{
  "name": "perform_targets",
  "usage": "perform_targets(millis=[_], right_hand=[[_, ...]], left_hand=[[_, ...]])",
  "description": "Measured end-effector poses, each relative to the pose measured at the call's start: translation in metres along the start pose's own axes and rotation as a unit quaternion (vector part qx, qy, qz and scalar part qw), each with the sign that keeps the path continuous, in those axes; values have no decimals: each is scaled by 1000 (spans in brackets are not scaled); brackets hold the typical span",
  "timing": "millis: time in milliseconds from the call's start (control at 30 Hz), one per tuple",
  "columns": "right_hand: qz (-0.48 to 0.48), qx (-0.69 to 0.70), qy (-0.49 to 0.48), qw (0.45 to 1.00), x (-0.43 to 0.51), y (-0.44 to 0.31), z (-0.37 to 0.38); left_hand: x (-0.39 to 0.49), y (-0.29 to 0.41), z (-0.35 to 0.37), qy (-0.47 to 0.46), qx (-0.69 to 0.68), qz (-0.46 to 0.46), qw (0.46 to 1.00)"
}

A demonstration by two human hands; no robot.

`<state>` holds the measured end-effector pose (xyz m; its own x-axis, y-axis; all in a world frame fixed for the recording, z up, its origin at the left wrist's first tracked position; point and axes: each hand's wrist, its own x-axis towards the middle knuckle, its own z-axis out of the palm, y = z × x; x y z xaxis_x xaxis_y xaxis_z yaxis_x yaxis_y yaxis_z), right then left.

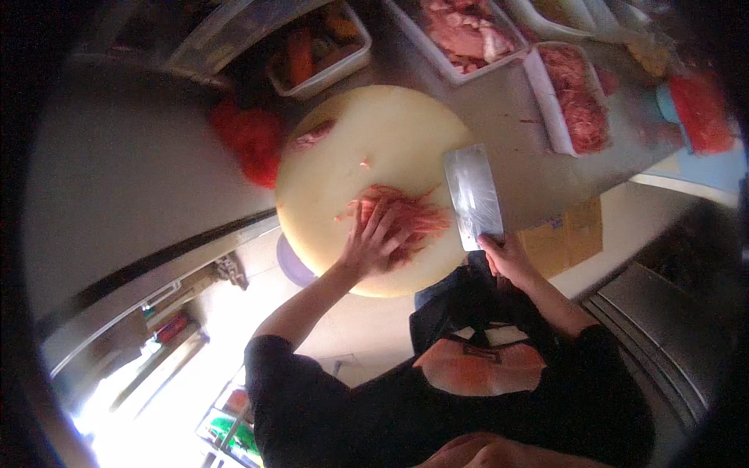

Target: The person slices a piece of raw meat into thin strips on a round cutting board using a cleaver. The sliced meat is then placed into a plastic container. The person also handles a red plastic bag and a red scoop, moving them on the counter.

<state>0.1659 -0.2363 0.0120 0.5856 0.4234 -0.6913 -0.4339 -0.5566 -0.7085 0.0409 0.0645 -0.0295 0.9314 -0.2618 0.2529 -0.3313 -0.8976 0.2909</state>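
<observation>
My left hand (373, 241) lies palm down, fingers spread, on a heap of thinly shredded raw meat (424, 221). The heap rests on a thick round cutting board (409, 126). A Chinese cleaver (473, 190) is in my right hand (508, 258), at the board's right edge. Its broad blade points away from me with the flat face turned up; its handle is hidden by the fingers. One larger piece of raw meat (314, 136) sits by the board's upper left edge. A small meat scrap (365, 164) lies between it and the heap.
A red plastic bag (251, 143) lies left of the board. Beyond the board stand a plastic tub (333, 80) with orange pieces and a larger meat tub (422, 48). A white tray (549, 100) of meat and a red-filled container (699, 111) are to the right. Cardboard (564, 237) lies lower right.
</observation>
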Motion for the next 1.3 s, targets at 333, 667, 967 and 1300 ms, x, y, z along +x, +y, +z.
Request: perform_targets(millis=[333,667,967,1300], right_hand=[[-264,-120,-102,951,55,-27,72],[-185,76,-232,952,3,-77,-125],[33,166,-207,964,-20,-54,-324],[26,278,16,960,-84,16,-343]], left_hand=[[85,24,11,213,-73,-309,924],[268,132,-19,204,68,-274,937],[448,174,47,91,-25,-213,973],[453,149,54,5,-53,-220,974]])
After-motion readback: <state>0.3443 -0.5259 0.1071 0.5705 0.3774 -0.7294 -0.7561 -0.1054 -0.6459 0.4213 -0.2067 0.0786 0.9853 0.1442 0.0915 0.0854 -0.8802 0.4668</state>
